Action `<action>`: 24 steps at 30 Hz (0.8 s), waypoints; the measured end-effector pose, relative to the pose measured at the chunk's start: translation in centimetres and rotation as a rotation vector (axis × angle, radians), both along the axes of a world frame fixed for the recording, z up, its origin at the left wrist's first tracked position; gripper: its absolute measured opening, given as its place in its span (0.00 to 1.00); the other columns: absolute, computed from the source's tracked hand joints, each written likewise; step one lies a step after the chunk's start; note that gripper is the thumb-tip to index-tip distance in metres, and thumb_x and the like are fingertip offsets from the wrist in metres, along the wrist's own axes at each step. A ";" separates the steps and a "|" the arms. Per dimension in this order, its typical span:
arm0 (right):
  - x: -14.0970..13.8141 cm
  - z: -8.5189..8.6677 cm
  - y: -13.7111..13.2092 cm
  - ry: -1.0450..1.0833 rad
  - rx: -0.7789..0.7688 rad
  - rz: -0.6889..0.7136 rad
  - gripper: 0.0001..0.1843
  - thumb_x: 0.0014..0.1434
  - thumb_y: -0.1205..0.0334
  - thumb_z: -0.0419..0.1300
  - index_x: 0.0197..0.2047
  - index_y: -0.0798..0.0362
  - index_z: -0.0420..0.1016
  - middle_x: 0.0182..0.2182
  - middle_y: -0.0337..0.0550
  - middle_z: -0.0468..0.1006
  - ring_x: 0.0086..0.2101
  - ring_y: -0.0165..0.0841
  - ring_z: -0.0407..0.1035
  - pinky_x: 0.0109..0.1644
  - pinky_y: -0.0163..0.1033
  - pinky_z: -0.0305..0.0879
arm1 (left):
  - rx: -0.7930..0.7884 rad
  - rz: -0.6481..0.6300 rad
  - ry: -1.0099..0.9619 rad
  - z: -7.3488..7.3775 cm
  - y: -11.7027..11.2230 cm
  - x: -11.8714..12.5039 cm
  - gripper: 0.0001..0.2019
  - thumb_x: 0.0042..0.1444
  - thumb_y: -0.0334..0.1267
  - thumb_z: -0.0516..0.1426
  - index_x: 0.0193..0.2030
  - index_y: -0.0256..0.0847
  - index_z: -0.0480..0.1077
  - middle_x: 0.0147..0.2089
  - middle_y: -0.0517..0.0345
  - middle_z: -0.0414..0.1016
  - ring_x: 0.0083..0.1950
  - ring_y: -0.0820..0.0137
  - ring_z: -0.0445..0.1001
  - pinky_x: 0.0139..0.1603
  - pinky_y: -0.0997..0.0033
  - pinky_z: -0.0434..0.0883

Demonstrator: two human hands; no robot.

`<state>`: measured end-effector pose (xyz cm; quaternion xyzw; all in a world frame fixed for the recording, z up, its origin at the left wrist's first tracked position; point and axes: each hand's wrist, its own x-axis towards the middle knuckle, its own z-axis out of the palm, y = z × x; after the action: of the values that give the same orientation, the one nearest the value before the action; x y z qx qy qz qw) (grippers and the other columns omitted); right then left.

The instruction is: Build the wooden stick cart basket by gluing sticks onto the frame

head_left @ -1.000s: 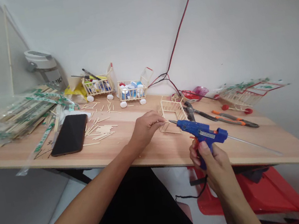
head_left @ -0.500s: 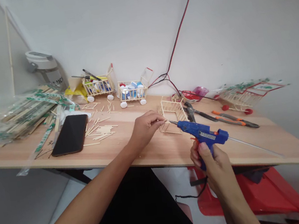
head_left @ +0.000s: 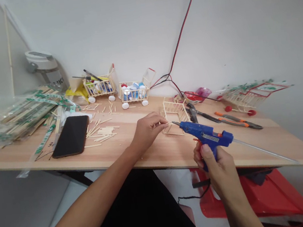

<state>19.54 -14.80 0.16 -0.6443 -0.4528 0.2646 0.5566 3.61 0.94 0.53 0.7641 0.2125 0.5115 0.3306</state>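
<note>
My right hand [head_left: 214, 159] is wrapped round the handle of a blue hot glue gun [head_left: 206, 134], with a long glue stick [head_left: 266, 151] sticking out of its back. The gun's nozzle points left, at the fingertips of my left hand [head_left: 150, 128]. Those fingers pinch a small thin wooden stick [head_left: 170, 123], mostly hidden by them; its end is close to the nozzle, and I cannot tell whether they touch. Just behind lies an open frame of wooden sticks [head_left: 175, 107] on the wooden table [head_left: 151, 154].
Cut wooden pieces [head_left: 105, 132] and a black phone [head_left: 71, 136] lie on the left, by wrapped stick bundles [head_left: 33, 111]. Two stick carts [head_left: 134, 92] stand at the back. Pliers [head_left: 237, 120] and a red-wheeled cart [head_left: 240, 101] are on the right. A red stool [head_left: 265, 199] is below.
The glue gun has shifted very slightly to the right, and its glue stick reaches a little farther right. My left hand stays in the same place.
</note>
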 end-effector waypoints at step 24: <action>0.1 0.2 0.0 -0.075 0.013 -0.022 0.21 0.61 0.42 0.56 0.35 0.54 0.68 0.22 0.37 0.67 0.22 0.27 0.58 0.24 0.34 0.55 | -0.075 -0.001 -0.029 -0.2 0.2 0.1 0.04 0.55 0.35 0.63 0.33 0.37 0.77 0.32 0.55 0.75 0.32 0.72 0.70 0.34 0.72 0.64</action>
<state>19.66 -14.75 0.39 -0.6549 -0.4680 0.2313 0.5465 3.67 1.13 0.36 0.7440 0.2264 0.5139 0.3622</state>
